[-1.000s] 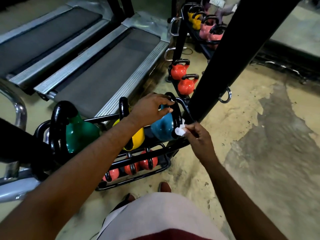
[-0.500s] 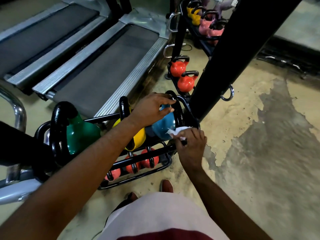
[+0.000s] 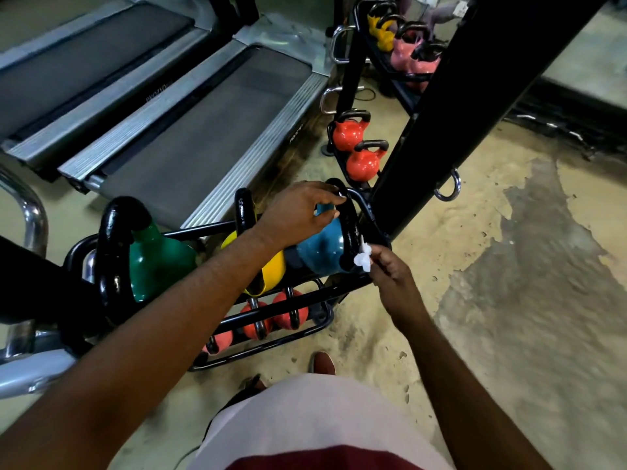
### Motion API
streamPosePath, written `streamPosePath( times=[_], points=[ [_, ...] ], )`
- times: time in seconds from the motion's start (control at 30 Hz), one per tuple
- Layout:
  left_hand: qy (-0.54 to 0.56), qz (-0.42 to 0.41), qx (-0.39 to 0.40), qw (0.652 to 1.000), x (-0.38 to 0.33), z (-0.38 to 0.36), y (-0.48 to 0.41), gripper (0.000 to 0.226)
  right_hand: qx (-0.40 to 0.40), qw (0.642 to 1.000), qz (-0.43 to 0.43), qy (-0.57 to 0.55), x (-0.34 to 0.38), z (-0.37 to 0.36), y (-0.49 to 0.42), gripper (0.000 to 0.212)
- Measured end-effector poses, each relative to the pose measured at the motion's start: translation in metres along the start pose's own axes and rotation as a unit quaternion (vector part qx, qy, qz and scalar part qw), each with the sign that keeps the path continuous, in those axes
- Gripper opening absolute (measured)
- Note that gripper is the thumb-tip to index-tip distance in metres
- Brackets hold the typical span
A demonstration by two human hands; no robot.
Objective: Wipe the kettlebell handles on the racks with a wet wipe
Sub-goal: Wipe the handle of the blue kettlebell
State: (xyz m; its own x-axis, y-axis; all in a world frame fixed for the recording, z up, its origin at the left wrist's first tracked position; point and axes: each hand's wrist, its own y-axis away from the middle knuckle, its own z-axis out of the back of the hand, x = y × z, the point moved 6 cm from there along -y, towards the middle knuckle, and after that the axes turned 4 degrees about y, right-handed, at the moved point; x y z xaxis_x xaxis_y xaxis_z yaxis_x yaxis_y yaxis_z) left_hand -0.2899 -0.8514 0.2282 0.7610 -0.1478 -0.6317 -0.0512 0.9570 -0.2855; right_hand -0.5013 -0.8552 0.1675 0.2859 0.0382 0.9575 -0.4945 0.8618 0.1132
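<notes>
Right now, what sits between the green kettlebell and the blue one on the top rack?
The yellow kettlebell sits between the green kettlebell and blue kettlebell, partly covered by the left arm; the head view shows it.

The right hand (image 3: pixel 395 278), half a second ago laid knuckles-up over the wet wipe (image 3: pixel 361 260) at the base of the blue kettlebell (image 3: pixel 319 252) handle (image 3: pixel 349 225), now sits right of the handle, pinching the wipe at its fingertips against the handle's lower side.

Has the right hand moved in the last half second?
Yes. The right hand with the white wet wipe drew rightward, off the black metal rack's front rail.
</notes>
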Motion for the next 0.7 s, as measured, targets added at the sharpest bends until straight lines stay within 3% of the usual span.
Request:
streamPosePath(
  times=[0.13,0.23,0.33,0.5,0.6,0.7],
  points=[
    [-0.003,0.009,-0.005,1.0,0.007,0.005,0.003,0.027,0.098,0.988,-0.116,-0.018,0.005,-0.012,-0.033,0.032],
    [0.005,0.008,-0.003,1.0,0.007,0.003,0.003,0.027,0.129,0.966,-0.207,-0.079,0.006,-0.018,-0.054,0.03],
    [0.008,0.001,-0.002,1.0,0.002,-0.002,0.001,0.027,0.147,0.957,-0.231,-0.093,0.012,-0.015,-0.063,0.031],
    [0.02,0.007,0.014,1.0,-0.001,-0.009,0.002,0.029,0.118,0.982,-0.146,-0.023,0.001,0.008,-0.033,0.015],
    [0.024,0.008,0.001,1.0,0.002,-0.003,-0.002,0.032,0.008,0.998,-0.051,0.031,0.002,0.015,-0.008,0.013],
    [0.027,0.01,-0.016,0.999,0.007,0.003,0.001,0.031,-0.102,0.985,0.029,0.134,0.012,0.004,0.007,0.015]
  ],
)
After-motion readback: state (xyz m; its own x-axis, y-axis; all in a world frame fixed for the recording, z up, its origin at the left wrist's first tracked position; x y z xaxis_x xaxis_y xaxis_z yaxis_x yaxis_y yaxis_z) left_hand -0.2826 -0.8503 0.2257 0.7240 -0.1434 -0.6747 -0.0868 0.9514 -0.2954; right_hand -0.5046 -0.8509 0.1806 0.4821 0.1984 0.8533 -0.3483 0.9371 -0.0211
